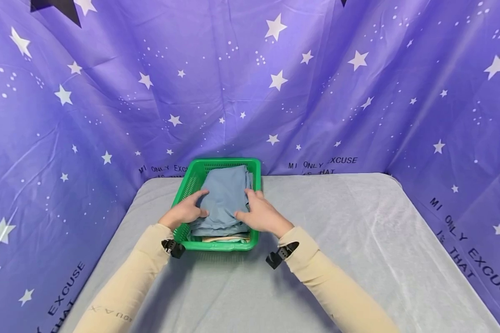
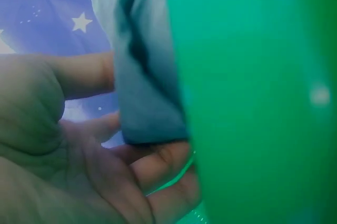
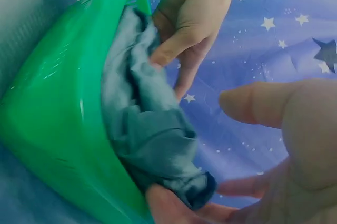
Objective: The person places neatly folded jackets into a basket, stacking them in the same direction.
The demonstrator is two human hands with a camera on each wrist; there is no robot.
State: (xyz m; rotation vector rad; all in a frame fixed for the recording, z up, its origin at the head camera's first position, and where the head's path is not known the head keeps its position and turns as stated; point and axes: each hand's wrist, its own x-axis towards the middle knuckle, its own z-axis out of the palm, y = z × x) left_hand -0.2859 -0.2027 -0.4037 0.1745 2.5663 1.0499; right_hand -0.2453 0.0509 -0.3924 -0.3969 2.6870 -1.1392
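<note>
A folded blue-grey garment point(image 1: 225, 192) lies on top of other folded cloths point(image 1: 229, 239) in a green plastic basket point(image 1: 216, 246). At its left edge is my left hand point(image 1: 185, 210); in the left wrist view, the thumb is at the cloth's upper side and curled fingers point(image 2: 158, 163) are under its lower edge. My right hand point(image 1: 264, 212) is at the opposite side, thumb over the garment. In the right wrist view, that thumb stands apart from the cloth, while the fingertips point(image 3: 166, 203) touch the garment's lower corner beside the basket wall.
The basket stands near the back edge of a table with a grey cloth cover point(image 1: 337, 240). Purple curtains point(image 1: 250, 92) with white stars hang behind it and on both sides. Each wrist carries a small black camera.
</note>
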